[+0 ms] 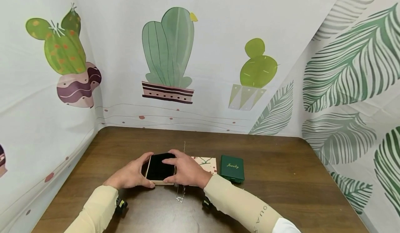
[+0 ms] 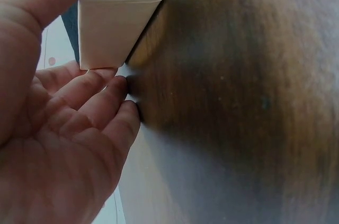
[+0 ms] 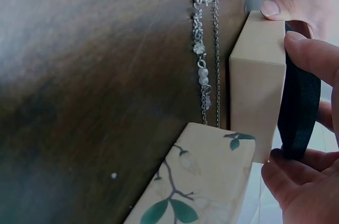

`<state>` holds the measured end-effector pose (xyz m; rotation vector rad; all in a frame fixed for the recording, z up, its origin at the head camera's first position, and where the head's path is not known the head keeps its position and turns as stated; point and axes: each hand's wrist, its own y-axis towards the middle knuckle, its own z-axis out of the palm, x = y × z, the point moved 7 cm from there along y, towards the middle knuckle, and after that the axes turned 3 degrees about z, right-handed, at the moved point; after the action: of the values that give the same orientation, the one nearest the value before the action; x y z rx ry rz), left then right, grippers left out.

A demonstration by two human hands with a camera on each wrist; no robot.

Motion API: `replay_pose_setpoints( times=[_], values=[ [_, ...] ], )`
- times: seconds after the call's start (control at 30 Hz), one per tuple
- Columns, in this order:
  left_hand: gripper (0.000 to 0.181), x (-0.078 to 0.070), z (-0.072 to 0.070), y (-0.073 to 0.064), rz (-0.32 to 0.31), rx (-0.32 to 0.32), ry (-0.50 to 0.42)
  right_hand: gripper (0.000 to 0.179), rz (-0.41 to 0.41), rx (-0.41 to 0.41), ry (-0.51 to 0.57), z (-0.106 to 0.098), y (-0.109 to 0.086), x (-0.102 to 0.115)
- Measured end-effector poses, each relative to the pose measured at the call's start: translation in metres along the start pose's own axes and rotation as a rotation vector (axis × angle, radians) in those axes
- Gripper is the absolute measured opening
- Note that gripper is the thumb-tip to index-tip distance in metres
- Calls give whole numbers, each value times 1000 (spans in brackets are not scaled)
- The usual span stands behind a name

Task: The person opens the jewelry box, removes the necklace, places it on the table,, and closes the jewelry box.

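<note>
A cream jewelry box base (image 1: 160, 183) sits on the table before me, with a black padded insert (image 1: 156, 168) at its top. My left hand (image 1: 131, 173) grips the box from the left, thumb at the near corner and fingers along the far side. With thumb and fingers at opposite edges, my right hand (image 1: 189, 169) pinches the black insert (image 3: 299, 110), which stands partly out of the box and tilted in the right wrist view. Beside the box lies a silver necklace (image 3: 204, 75) with pearl beads and a pale pendant, partly hidden under my right hand in the head view.
A cream box lid with a floral print (image 1: 204, 161) lies right of the necklace, partly behind my right hand. Farther right is a green box (image 1: 232, 168) marked "Jewelry". The brown wooden table (image 1: 275, 170) meets printed cloth (image 1: 215, 69) at the back and sides.
</note>
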<state>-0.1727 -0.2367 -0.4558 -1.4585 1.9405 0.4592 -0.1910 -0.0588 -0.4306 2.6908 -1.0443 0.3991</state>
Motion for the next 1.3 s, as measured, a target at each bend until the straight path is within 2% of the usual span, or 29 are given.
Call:
replay_pose_setpoints(
  times=[0.7, 1.3],
  values=[
    [112, 0, 0, 2, 35, 6, -5, 59, 7, 19, -34, 1, 1, 2],
    [110, 0, 0, 2, 38, 6, -2, 58, 18, 61, -40, 1, 3, 3]
  ],
)
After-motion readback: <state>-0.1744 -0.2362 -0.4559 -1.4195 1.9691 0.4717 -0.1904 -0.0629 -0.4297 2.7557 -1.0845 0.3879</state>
